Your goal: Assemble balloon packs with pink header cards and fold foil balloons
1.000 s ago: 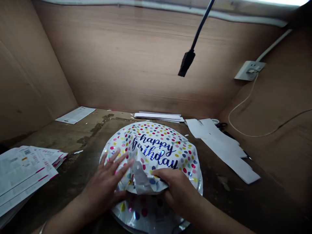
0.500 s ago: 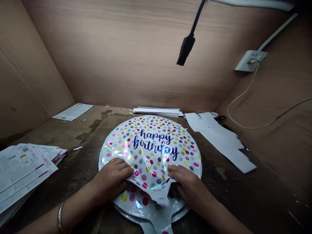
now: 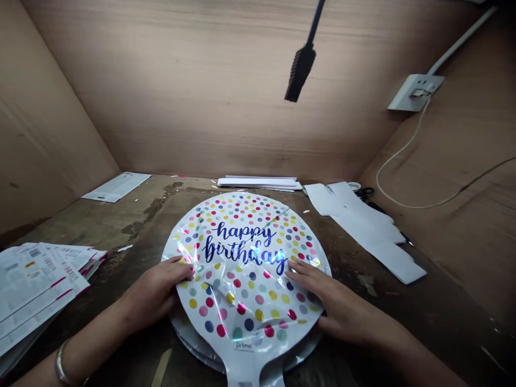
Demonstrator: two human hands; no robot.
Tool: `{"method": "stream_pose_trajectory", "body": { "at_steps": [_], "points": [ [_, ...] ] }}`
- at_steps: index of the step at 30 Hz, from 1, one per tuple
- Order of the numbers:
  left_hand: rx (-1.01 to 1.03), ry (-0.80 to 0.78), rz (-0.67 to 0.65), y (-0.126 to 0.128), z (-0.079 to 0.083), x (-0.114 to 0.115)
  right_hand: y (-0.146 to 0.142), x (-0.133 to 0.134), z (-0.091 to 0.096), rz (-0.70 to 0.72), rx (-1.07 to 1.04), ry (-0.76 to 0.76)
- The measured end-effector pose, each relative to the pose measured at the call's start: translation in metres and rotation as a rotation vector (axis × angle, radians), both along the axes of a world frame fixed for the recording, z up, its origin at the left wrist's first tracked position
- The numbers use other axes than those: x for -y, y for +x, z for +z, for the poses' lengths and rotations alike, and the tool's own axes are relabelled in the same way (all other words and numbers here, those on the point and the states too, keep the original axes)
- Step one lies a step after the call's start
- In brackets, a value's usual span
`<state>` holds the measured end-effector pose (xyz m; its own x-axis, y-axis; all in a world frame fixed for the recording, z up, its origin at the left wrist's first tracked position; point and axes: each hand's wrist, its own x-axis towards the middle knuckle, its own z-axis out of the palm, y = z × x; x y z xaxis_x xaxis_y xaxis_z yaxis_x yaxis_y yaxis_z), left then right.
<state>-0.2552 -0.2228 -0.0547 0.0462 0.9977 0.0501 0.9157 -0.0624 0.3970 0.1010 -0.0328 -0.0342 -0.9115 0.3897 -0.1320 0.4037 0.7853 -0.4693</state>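
Observation:
A flat, round foil balloon (image 3: pixel 250 293) with coloured dots and blue "happy birthday" lettering lies on top of a small stack of similar balloons. Its tail points toward me, and the edges of the lower balloons (image 3: pixel 296 359) peek out beneath. At its left edge, my left hand (image 3: pixel 157 285) is closed on the foil, thumb side on top; some fingers are hidden. My right hand (image 3: pixel 330 298) rests on the right side of the top balloon with fingers stretched out and the thumb at the rim. Creases run across the foil between both hands.
Printed cards (image 3: pixel 36 285) are piled at the left, and another card (image 3: pixel 116 187) lies at the back left. White paper strips (image 3: pixel 258 183) sit by the back wall. White paper pieces (image 3: pixel 366 226) and scissors (image 3: pixel 366 192) are at right. A black connector (image 3: pixel 300 72) hangs overhead.
The top balloon's lower part, bunched up before, is now spread out with its tail toward me. My left hand has moved left to the edge; my right hand has shifted outward.

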Motion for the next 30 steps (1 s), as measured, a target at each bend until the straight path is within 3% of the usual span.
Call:
{"method": "stream_pose_trajectory", "body": {
  "at_steps": [4,6,10,13,17,20,23,28,30],
  "points": [
    [0.166,-0.056,0.067,-0.011,0.004,-0.006,-0.005,-0.022,-0.017,-0.062,-0.133,0.051],
    [0.202,-0.053,0.1,-0.02,0.001,-0.014,-0.012,-0.034,-0.019,-0.176,-0.161,0.027],
    [0.256,-0.108,0.443,-0.035,-0.006,-0.04,-0.031,-0.061,-0.015,-0.44,-0.082,-0.059],
    [0.221,-0.158,0.615,-0.038,-0.005,-0.058,-0.046,-0.077,-0.013,-0.547,-0.033,0.027],
    [0.043,-0.152,0.613,-0.038,-0.001,-0.071,-0.062,-0.079,-0.015,-0.66,0.006,0.222],
    [0.031,-0.212,0.661,-0.039,0.0,-0.076,-0.07,-0.076,-0.019,-0.716,0.063,0.321],
    [0.013,-0.206,0.689,-0.042,-0.003,-0.075,-0.072,-0.076,-0.024,-0.742,0.116,0.368],
    [-0.006,-0.109,0.572,-0.045,-0.008,-0.064,-0.068,-0.077,-0.027,-0.744,0.158,0.39],
    [0.005,-0.126,0.581,-0.045,-0.008,-0.059,-0.066,-0.074,-0.027,-0.743,0.168,0.388]
  ]
}}
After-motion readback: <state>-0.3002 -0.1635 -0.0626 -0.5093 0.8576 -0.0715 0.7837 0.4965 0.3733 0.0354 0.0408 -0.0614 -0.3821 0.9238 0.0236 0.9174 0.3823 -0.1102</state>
